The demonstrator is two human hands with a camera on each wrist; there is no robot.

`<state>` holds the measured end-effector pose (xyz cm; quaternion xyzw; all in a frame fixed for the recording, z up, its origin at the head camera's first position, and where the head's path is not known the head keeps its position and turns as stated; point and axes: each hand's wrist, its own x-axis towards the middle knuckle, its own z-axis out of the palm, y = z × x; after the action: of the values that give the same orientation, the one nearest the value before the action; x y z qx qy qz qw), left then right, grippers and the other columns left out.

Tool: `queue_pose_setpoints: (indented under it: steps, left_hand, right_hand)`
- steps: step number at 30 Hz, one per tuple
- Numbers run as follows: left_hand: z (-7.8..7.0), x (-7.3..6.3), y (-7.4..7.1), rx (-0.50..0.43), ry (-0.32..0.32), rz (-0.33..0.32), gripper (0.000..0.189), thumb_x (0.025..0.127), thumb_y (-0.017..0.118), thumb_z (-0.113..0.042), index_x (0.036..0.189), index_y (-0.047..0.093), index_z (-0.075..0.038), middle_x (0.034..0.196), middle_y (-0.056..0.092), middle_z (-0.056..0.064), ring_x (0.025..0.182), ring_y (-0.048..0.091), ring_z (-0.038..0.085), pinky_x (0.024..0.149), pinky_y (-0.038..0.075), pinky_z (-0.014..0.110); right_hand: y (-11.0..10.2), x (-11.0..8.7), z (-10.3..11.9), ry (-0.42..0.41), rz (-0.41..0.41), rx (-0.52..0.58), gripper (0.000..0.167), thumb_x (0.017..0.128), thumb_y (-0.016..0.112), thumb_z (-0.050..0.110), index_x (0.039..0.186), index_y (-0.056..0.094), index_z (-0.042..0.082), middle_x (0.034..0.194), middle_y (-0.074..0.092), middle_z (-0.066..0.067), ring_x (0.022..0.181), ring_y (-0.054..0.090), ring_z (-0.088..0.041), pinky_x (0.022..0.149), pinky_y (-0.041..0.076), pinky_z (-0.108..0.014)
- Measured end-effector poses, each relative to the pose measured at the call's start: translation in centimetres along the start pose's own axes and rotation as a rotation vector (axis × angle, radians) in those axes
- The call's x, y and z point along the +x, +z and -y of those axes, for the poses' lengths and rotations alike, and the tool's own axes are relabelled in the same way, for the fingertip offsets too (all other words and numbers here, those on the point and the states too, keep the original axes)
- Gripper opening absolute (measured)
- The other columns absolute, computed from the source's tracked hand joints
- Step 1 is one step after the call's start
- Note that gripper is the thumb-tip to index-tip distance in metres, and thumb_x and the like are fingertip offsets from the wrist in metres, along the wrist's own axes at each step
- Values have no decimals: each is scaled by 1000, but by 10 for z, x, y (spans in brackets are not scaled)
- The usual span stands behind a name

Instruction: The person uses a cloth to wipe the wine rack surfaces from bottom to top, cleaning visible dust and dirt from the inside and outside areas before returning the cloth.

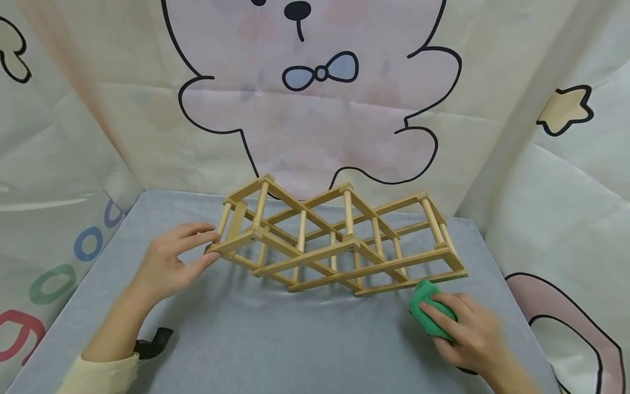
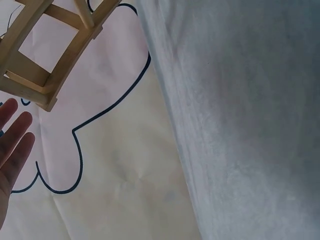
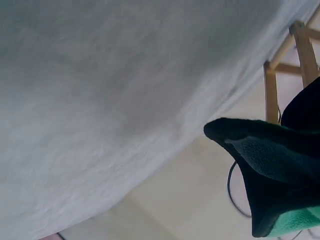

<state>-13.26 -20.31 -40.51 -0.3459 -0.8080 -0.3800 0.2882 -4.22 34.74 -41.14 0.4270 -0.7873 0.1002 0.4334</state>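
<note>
- Across the middle of the head view, the wooden rack point(image 1: 349, 213) stretches above the pale blue table cover point(image 1: 295, 339), its left end at the left hand point(image 1: 172, 257).
- At lower right, the right hand point(image 1: 470, 328) grasps a bunched green cloth point(image 1: 427, 309) against or just beside the rack's near edge; contact is unclear.
- Cloth work on the rack seems under way; how much is done or left cannot be told.
- At centre left, thumb and fingers flank the rack's corner; whether they pinch it, I cannot tell.
- Pale bars crisscross between round posts, unfolded into open cells.
</note>
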Motion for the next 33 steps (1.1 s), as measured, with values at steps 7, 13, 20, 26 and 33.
queue_pose_setpoints:
  steps: [7,13,20,26,33]
  left_hand:
    - [0,-5,4,-34,24,-34,42,101,71,-43,112,81,-4,112,74,15,104,68,26,97,46,13]
    - [0,-4,6,-25,75,-79,50,102,66,-48,105,81,0,104,75,12,94,68,23,93,47,13]
    - [-3,-4,5,-36,81,-78,50,103,64,-46,103,81,1,100,75,12,89,69,24,88,50,12]
    - [-3,-5,6,-22,103,-90,45,104,66,-42,102,82,0,96,75,10,84,70,23,84,51,12]
    - [-3,-3,7,-28,133,-99,41,104,67,-38,101,82,0,93,76,8,79,71,24,77,53,16]
  right_hand:
    - [13,-3,8,-23,182,48,39,102,47,28,102,82,11,99,72,-12,70,63,-25,52,55,-39]
    - [24,0,12,-24,413,84,47,111,37,41,121,77,17,114,70,-7,90,67,-24,68,60,-39]
    - [45,4,19,-55,518,107,52,117,26,35,127,74,18,121,68,-7,97,65,-24,72,59,-36]
    - [62,11,24,-89,581,44,60,118,14,28,129,72,16,121,66,-10,99,66,-27,64,59,-36]
    - [76,12,31,-124,614,1,64,117,9,23,125,72,13,120,66,-13,97,67,-29,63,59,-37]
